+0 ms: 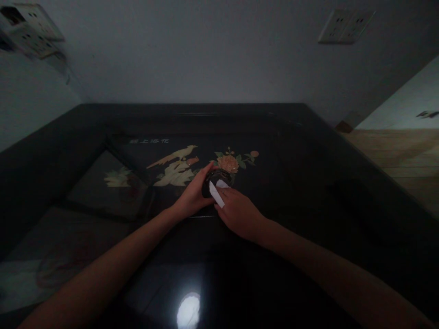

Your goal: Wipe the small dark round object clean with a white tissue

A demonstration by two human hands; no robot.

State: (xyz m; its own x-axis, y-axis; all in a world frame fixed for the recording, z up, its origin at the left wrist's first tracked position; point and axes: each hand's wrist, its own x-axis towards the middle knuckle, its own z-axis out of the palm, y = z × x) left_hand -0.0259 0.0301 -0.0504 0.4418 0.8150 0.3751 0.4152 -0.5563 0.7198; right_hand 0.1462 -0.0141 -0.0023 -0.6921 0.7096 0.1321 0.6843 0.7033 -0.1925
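My left hand (195, 193) curls around the left side of a small, dark, shiny round vessel (217, 175), with thumb and fingers apart on its wall. It seems to be a cup or ashtray, though the dim light hides its exact kind. A folded white tissue (216, 193) is pinched in my right hand (240, 211). Part of the tissue reaches the vessel's rim or opening, and my right fingertips are partly hidden there. Both hands meet over the middle of a glossy black tabletop (274, 183).
The tabletop bears an inlaid bird (178, 155) and a peony (228, 163), and it reflects a bright lamp near me. Behind it stands a grey wall (199, 55) with a double socket (346, 26) at right and more sockets (30, 32) at left. Wooden floor (401, 151) shows at right.
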